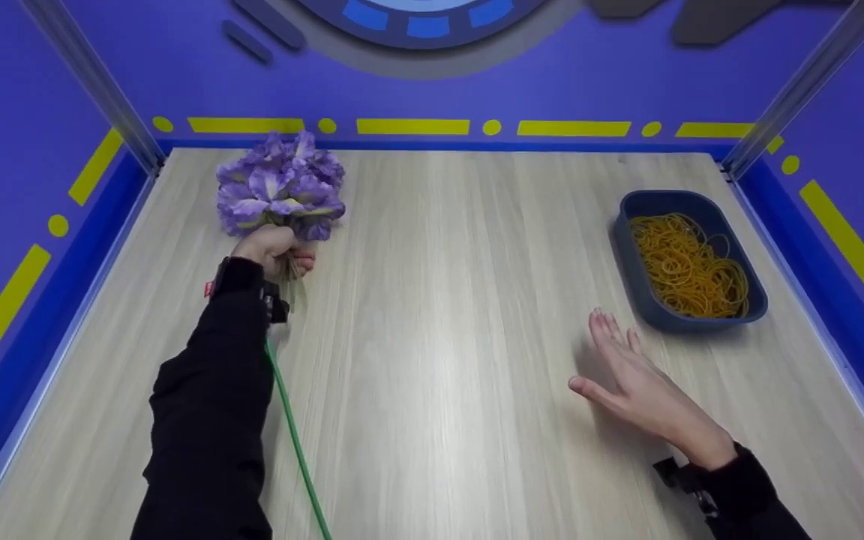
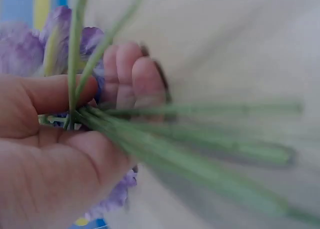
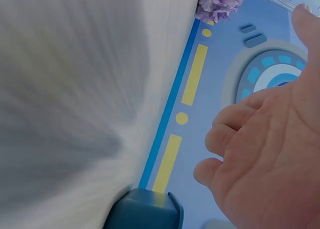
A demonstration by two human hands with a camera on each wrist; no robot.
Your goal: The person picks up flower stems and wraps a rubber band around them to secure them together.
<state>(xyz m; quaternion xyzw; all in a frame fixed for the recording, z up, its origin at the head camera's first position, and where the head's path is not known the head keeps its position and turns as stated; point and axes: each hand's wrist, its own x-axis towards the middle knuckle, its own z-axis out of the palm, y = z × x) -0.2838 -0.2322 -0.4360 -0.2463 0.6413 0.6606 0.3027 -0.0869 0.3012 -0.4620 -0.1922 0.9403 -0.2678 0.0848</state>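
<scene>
A bunch of purple flowers (image 1: 280, 184) is at the far left of the table, its ruffled blooms toward the back wall. My left hand (image 1: 274, 247) grips the bunch by its stems, just under the blooms. In the left wrist view the green stems (image 2: 190, 164) fan out from between thumb and fingers, several pointing right and a couple upward. My right hand (image 1: 646, 386) is held above the table at the right with its fingers extended, holding nothing. Its palm (image 3: 270, 159) shows in the right wrist view. Nearest to it is a dark blue tub (image 1: 627, 255) filled with yellow rubber bands (image 1: 687, 270).
Pale wood-grain table (image 1: 439, 337) lies between the two hands. Blue walls (image 1: 432, 97) with yellow markings stand at the back and both sides, with metal posts (image 1: 799, 90) in the corners. A green cable (image 1: 293, 435) runs from the left wrist toward the near edge.
</scene>
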